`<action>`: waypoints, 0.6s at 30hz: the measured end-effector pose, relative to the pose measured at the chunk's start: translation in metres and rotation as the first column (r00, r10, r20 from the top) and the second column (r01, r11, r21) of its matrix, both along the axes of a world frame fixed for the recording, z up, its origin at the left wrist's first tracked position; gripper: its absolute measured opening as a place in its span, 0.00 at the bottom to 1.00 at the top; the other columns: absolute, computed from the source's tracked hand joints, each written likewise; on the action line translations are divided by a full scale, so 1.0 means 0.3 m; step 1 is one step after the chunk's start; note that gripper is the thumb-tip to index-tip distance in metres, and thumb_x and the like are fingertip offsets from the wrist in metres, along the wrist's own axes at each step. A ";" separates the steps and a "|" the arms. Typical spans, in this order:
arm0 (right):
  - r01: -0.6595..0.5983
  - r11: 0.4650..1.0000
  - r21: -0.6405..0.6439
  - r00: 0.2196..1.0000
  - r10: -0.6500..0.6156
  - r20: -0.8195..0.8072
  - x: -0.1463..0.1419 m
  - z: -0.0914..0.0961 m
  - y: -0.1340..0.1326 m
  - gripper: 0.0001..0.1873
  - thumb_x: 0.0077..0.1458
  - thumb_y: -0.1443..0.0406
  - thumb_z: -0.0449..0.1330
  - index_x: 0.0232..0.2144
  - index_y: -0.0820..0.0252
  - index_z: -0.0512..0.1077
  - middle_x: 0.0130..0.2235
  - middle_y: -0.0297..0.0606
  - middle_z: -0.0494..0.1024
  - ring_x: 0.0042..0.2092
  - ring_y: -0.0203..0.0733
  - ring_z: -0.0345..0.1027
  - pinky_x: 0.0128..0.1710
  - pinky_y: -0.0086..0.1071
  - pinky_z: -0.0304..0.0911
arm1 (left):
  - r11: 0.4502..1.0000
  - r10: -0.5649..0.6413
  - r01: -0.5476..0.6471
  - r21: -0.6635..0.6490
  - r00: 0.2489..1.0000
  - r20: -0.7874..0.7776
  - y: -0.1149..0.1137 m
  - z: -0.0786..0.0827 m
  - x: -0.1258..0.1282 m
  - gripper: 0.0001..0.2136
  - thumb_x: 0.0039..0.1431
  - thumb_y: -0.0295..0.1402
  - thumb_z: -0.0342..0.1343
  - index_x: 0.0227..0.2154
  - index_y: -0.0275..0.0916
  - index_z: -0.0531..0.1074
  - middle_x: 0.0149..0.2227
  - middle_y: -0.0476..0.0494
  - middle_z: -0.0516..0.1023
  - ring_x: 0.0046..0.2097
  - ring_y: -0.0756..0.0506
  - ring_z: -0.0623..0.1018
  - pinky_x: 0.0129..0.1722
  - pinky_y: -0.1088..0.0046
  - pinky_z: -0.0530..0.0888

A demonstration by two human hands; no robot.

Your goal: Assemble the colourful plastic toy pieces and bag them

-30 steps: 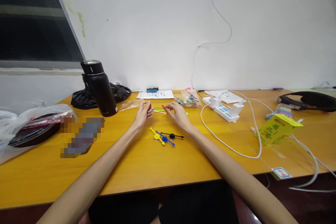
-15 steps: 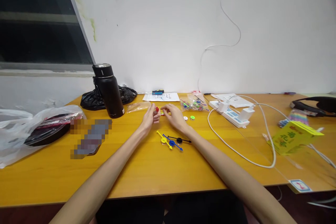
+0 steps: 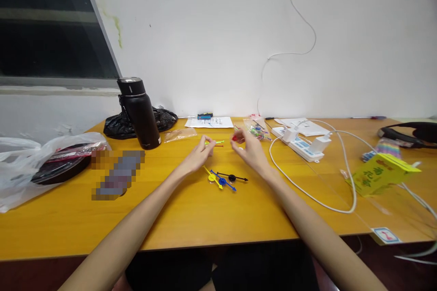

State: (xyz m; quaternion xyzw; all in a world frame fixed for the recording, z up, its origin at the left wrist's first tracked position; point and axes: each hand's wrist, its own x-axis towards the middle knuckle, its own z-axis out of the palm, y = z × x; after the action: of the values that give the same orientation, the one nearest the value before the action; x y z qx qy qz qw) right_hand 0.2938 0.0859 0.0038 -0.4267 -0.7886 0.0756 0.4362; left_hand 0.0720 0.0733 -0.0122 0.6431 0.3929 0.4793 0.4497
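Right grip (image 3: 251, 148): thumb and fingers curled nearly closed on a small, glossy red piece (image 3: 235, 137), beyond the blue arrow and a little to its right; the piece looks rounded, its outline blurred.
Left grip (image 3: 198, 153): fingertips drawn together, beyond the blue arrow and to its left; whether anything is pinched cannot be told.
Thin strips: a yellow-green strip (image 3: 218, 141) and an orange-red strip (image 3: 219, 146) reach out rightward from behind the left fingertips, long axes running nearly sideways, beyond the blue arrow.
Blue arrow (image 3: 222, 181): slim, smooth, plastic-looking, with a round hub; long axis slanting, head toward the person and rightward.
Yellow arrow (image 3: 211, 177): just left of the blue arrow, similar shape, tilted more steeply, head toward the person and rightward.
Black arrow (image 3: 232, 178): just right of the blue arrow, head rightward, long axis nearly sideways.
Clear bag (image 3: 257, 129): crinkled film around many-coloured slender pieces, beyond the blue arrow and to its right.
Black bottle (image 3: 139, 118): matte cylinder, upright, far left of the blue arrow and beyond it.
Counter (image 3: 205, 227): smooth, yellow-brown, wood-look surface beneath the blue arrow.
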 end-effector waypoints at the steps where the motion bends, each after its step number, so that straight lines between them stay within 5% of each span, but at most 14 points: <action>1: 0.135 0.991 -0.016 0.989 -0.134 0.063 0.044 0.009 0.016 0.07 0.60 0.62 0.58 0.41 0.57 0.69 0.39 0.42 0.77 0.41 0.46 0.71 0.44 0.37 0.65 | 0.998 0.017 -0.012 0.060 0.997 -0.080 -0.001 0.007 -0.011 0.16 0.61 0.51 0.55 0.37 0.43 0.67 0.25 0.54 0.67 0.28 0.49 0.65 0.32 0.73 0.61; 4: 0.523 0.846 -0.101 0.827 -0.476 0.299 0.169 0.017 0.058 0.08 0.58 0.62 0.58 0.40 0.58 0.70 0.40 0.45 0.79 0.42 0.51 0.73 0.41 0.39 0.64 | 0.975 -0.030 0.093 0.199 0.953 -0.302 -0.008 0.021 -0.028 0.11 0.63 0.44 0.55 0.38 0.43 0.72 0.34 0.48 0.75 0.36 0.46 0.71 0.37 0.71 0.64; 8: 0.688 0.687 -0.234 0.690 -0.519 0.504 0.250 -0.023 0.092 0.17 0.58 0.61 0.58 0.48 0.62 0.67 0.43 0.52 0.79 0.46 0.57 0.74 0.41 0.41 0.63 | 0.923 -0.138 0.279 0.266 0.883 -0.449 -0.027 0.019 -0.016 0.08 0.61 0.39 0.57 0.37 0.43 0.78 0.42 0.44 0.79 0.44 0.43 0.74 0.45 0.68 0.66; 13: 0.666 0.687 -0.291 0.708 -0.460 0.536 0.241 -0.059 0.103 0.20 0.60 0.58 0.56 0.50 0.65 0.66 0.46 0.57 0.78 0.49 0.59 0.73 0.44 0.41 0.62 | 0.879 -0.235 0.416 0.232 0.802 -0.549 -0.048 0.011 0.003 0.09 0.61 0.42 0.58 0.36 0.45 0.80 0.40 0.43 0.78 0.47 0.40 0.73 0.51 0.64 0.66; 18: 0.732 0.679 -0.063 0.644 -0.657 0.392 0.215 -0.045 0.093 0.21 0.64 0.58 0.51 0.50 0.72 0.63 0.47 0.62 0.76 0.53 0.62 0.67 0.51 0.46 0.58 | 0.879 -0.253 0.426 0.214 0.797 -0.549 -0.053 0.008 0.009 0.07 0.57 0.40 0.62 0.29 0.44 0.80 0.36 0.45 0.76 0.45 0.41 0.72 0.50 0.66 0.67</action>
State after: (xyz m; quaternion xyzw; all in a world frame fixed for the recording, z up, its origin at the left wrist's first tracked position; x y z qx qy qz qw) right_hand 0.3583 0.1137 -0.0098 -0.7486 -0.6117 -0.0876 0.2403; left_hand 0.0746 0.0573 -0.0097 0.8717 0.2880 0.2622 0.2973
